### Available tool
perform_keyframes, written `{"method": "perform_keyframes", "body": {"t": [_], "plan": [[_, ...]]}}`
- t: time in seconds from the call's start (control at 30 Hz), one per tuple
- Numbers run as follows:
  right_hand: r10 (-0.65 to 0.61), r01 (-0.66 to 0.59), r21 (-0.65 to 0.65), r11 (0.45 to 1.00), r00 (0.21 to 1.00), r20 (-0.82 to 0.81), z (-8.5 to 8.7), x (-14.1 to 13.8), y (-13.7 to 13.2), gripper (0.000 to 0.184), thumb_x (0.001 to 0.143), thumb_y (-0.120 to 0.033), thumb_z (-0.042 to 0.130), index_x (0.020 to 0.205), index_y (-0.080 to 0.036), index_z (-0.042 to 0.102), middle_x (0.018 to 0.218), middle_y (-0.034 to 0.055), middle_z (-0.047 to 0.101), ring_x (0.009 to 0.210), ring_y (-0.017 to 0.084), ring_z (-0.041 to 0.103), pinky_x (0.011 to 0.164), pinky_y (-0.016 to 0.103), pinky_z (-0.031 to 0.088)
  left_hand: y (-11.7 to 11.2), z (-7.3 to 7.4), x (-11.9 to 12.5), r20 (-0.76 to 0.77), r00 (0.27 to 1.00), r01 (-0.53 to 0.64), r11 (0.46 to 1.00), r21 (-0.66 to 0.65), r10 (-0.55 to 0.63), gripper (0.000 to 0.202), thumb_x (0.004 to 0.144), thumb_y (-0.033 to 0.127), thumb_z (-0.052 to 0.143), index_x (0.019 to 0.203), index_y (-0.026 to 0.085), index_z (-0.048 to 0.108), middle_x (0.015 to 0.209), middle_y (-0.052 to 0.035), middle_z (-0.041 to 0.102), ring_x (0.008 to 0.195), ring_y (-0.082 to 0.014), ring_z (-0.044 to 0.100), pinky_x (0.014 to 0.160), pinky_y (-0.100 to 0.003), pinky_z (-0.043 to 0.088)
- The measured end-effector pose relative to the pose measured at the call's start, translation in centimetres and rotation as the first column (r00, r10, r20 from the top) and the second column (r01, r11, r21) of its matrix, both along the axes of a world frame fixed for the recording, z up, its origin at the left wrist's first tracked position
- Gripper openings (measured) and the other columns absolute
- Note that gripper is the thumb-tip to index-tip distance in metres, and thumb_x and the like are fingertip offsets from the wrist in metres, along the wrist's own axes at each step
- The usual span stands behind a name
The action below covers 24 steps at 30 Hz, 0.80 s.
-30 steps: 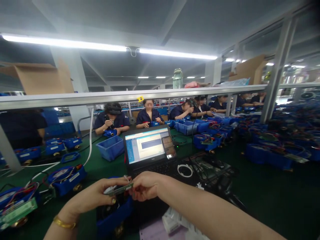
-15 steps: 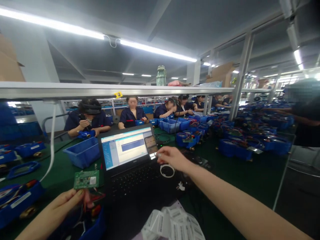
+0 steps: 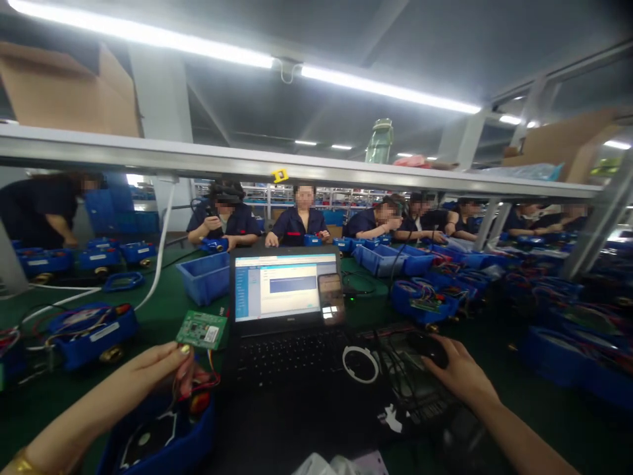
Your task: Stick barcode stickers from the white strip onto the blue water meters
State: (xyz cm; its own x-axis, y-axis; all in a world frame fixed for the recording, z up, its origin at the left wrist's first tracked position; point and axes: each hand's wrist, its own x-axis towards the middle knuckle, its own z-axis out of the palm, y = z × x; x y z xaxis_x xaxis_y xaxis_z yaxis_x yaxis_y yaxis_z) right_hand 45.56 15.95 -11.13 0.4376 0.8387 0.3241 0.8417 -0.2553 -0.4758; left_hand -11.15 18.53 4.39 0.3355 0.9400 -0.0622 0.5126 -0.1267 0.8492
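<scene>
Pinched by its lower edge, a green circuit board (image 3: 202, 330) with a white label is in my left hand (image 3: 165, 366), fingers closed. Coloured wires run down from the board to an open blue housing (image 3: 198, 435) just below. My right hand (image 3: 462, 373) is wrapped over a black computer mouse (image 3: 431, 348), to the right of the laptop. The laptop (image 3: 291, 356) stands open between my hands with its screen lit. A phone (image 3: 330, 298) leans against the right side of the screen.
A white ring (image 3: 361, 365) and torn white paper (image 3: 393, 419) lie on the laptop's right side. A blue bin (image 3: 204, 276) stands behind it to the left. Several wired blue housings (image 3: 425, 300) sit on both sides. A shelf (image 3: 222, 159) crosses above; co-workers sit opposite.
My right hand has moved from beside the phone down and right onto the mouse. My left hand still holds the circuit board. The camera view has swung left.
</scene>
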Motion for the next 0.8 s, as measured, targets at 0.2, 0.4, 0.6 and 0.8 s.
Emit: {"method": "perform_keyframes", "body": {"t": [0.2,0.4,0.6,0.8], "plan": [[-0.018,0.014,0.03,0.999,0.985,0.169,-0.7,0.3,0.4,0.061,0.076,-0.054,0.038,0.124,-0.019,0.05,0.121,0.0114,0.047,0.108,0.03,0.052,0.091,0.043,0.047,0.5,-0.3,-0.5,-0.004,1.0,-0.007,0.999,-0.032,0.007,0.062,0.067,0.081,0.05,0.063,0.019,0.06,0.068,-0.0031,0.061,0.075,-0.0201,0.056,0.077,-0.025,0.048],[0.045,-0.035,-0.052,0.998,0.98,0.195,-1.1,0.5,0.5,0.06,0.079,-0.054,0.038,0.129,-0.023,0.049,0.128,0.011,0.039,0.106,0.03,0.054,0.089,0.044,0.05,0.0,0.3,0.3,-0.054,0.999,0.005,1.0,-0.001,-0.005,0.06,0.074,0.075,0.046,0.064,0.018,0.06,0.07,-0.0034,0.063,0.078,-0.0211,0.056,0.078,-0.023,0.045],[0.07,-0.058,-0.062,0.996,0.976,0.208,-1.7,0.9,1.2,0.056,0.081,-0.05,0.036,0.129,-0.026,0.052,0.128,0.0099,0.042,0.109,0.031,0.052,0.096,0.047,0.045,0.1,-0.4,0.4,-0.081,0.996,0.038,0.998,0.046,-0.034,0.05,0.084,0.062,0.044,0.067,0.018,0.06,0.07,-0.0008,0.061,0.073,-0.0172,0.054,0.074,-0.019,0.041],[0.117,-0.12,0.002,0.993,0.976,0.185,-2.1,1.2,1.3,0.056,0.082,-0.053,0.036,0.128,-0.025,0.053,0.127,0.01,0.043,0.109,0.03,0.052,0.099,0.047,0.043,0.0,-0.2,0.6,-0.074,0.995,0.073,0.996,0.042,-0.07,0.052,0.085,0.063,0.041,0.067,0.018,0.059,0.07,-0.0013,0.061,0.073,-0.0174,0.054,0.074,-0.019,0.041]]}}
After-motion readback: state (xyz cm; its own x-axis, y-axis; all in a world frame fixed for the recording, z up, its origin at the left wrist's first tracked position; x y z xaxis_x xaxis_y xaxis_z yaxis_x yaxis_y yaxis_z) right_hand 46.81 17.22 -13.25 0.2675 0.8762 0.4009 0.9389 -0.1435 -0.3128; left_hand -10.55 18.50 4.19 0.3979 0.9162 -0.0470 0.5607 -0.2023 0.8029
